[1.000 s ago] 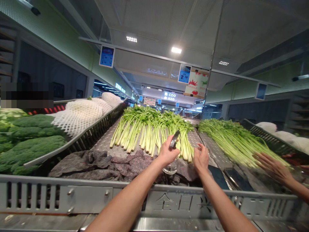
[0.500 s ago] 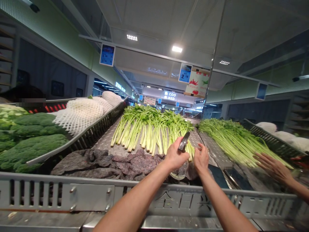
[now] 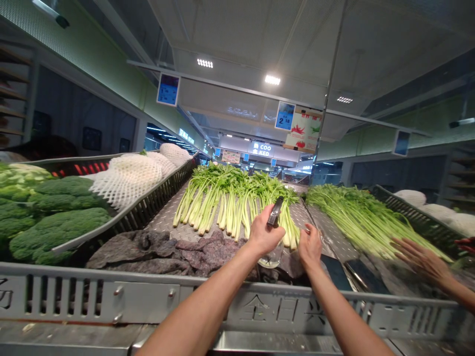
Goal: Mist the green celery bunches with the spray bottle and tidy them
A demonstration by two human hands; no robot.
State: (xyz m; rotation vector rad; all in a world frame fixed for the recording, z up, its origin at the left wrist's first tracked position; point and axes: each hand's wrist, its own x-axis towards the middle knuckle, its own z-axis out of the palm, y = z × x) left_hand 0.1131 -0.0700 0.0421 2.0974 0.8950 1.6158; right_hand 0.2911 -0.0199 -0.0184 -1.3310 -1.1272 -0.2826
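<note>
My left hand is wrapped round a clear spray bottle, with its black trigger head rising above my thumb and pointing away from me. Just to the right, my right hand hovers with its fingers apart and loosely curled, holding nothing. Beyond both hands lies a row of celery, leaves to the back and pale stalk ends towards me. Dark damp cloths lie bunched along the front of the metal display, left of the bottle.
On the left, a slotted black divider separates broccoli and pale produce in white foam nets from the celery. A mirror on the right reflects celery and a hand. A dark flat phone-like object lies beside my right wrist.
My left hand and the spray bottle have shifted slightly left. My right hand stays nearly in place, and the view has tilted a little.
</note>
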